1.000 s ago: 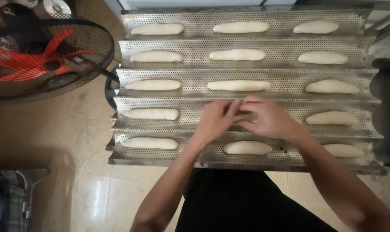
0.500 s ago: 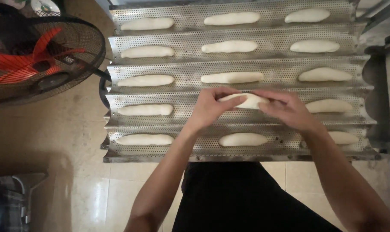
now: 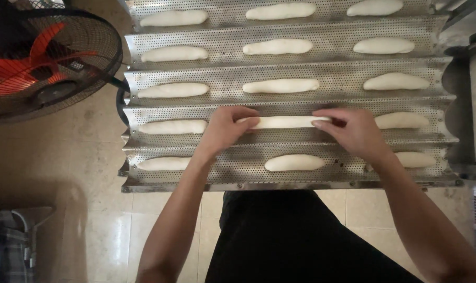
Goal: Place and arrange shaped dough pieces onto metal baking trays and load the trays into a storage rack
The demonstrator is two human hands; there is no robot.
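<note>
A perforated metal baguette tray (image 3: 227, 181) with several channels lies in front of me, with pale dough pieces in three columns. My left hand (image 3: 225, 131) and my right hand (image 3: 353, 131) each pinch one end of a long dough piece (image 3: 285, 122) stretched between them in the middle of the fourth channel. To the left of it lies another dough piece (image 3: 172, 127), to the right one more (image 3: 403, 120). Below, in the nearest channel, sits a shorter dough piece (image 3: 294, 163).
A floor fan (image 3: 44, 57) with red blades in a black cage stands at the left, close to the tray's edge. A metal rack or machine part (image 3: 474, 105) rises at the right. Beige floor tiles (image 3: 65, 209) lie below.
My hands were together over the middle of the fourth channel; they have moved apart, and the dough piece between them is now stretched long.
</note>
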